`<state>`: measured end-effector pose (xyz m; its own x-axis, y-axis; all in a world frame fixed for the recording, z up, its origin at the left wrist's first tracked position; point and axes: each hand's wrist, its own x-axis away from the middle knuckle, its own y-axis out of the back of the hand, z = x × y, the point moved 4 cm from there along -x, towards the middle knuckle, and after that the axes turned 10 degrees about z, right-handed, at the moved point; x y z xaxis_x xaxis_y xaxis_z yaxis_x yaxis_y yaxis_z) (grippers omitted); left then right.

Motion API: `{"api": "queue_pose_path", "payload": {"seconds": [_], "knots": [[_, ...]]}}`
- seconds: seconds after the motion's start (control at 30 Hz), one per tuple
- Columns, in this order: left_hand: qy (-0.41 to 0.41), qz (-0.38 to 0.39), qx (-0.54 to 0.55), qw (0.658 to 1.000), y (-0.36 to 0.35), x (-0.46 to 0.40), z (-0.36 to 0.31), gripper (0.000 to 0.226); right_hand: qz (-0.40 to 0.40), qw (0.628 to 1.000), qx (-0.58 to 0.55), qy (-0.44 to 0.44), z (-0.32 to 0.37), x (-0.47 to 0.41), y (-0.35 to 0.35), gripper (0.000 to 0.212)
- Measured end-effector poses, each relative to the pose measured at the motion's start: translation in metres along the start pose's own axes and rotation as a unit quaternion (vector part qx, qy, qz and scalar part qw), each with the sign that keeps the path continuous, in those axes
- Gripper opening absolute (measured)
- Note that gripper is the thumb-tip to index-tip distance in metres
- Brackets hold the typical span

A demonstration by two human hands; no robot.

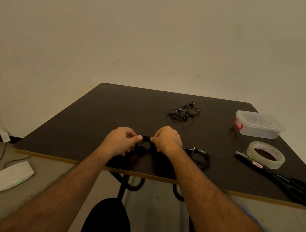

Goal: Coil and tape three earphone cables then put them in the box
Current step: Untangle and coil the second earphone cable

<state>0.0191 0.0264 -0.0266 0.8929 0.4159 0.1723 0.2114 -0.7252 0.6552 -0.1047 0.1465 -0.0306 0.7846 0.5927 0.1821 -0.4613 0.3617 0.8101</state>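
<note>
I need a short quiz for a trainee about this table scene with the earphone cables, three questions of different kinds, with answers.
1. True or false: the plastic box has its lid on.
2. Which lies farthest from the person: (a) tape roll, (b) loose cable, (c) scissors?
3. What do the left hand and right hand hold between them?

Key: 1 true; 2 b; 3 a coiled cable.

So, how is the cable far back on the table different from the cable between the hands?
The far cable lies loose and tangled, untouched; the held cable is wound into a small ring. The far one sprawls wider; the held one is compact, pinched by the left hand and right hand. Both are thin and black.
</note>
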Motion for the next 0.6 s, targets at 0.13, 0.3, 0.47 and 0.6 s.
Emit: {"api": "queue_pose_path", "payload": {"seconds": [0.13,0.3,0.47,0.6], "knots": [[-0.005,-0.030,0.012,0.999,0.0027,-0.0016,0.0006,0.019,-0.007,1.000,-0.007,0.002,0.0005,0.0008,0.0008,0.017],[-0.009,-0.035,0.009,0.999,0.0014,-0.0036,-0.0013,0.017,-0.010,1.000,-0.010,0.008,0.0011,0.0031,0.0023,0.016],[-0.009,-0.040,0.016,0.999,0.0012,-0.0049,-0.0008,0.016,-0.007,1.000,-0.020,0.014,0.0031,0.0063,0.0027,0.028],[-0.010,-0.051,0.019,0.998,0.0028,-0.0062,0.0006,0.014,-0.007,0.999,-0.031,0.016,0.0045,0.0101,0.0049,0.033]]}}
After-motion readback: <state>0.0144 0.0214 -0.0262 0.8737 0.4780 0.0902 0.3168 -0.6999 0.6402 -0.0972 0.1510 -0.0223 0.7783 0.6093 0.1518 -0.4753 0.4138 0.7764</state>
